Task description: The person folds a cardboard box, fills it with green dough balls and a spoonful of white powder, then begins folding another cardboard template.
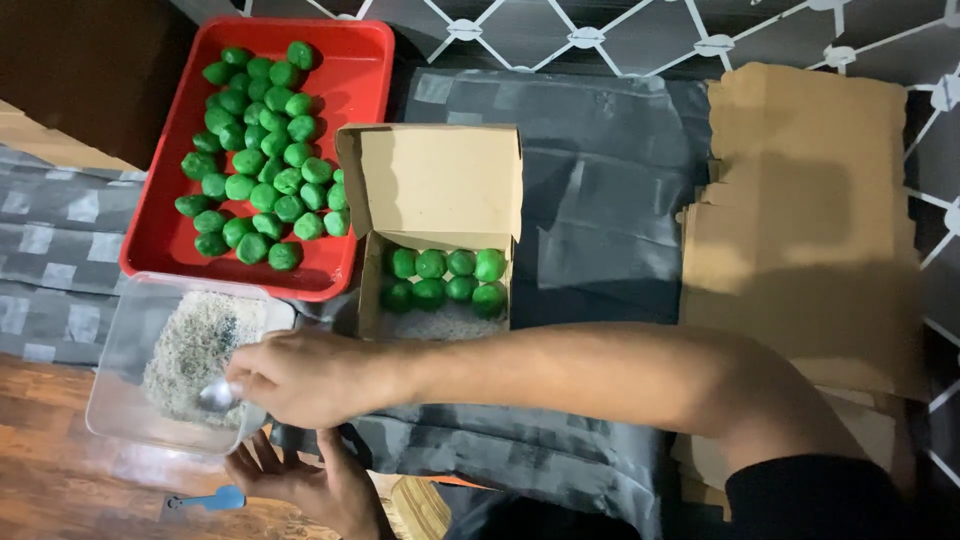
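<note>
Partly hidden beneath the right forearm, the left hand (300, 485) is spread against the clear container (130, 400) of pale flakes; its grip cannot be made out. A spoon (217, 395) is pinched by the right hand (310, 378) inside the container, its handle concealed.

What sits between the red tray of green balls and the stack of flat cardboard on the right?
In the head view, an open cardboard box holding eight green balls sits there, on dark cloth.
</note>
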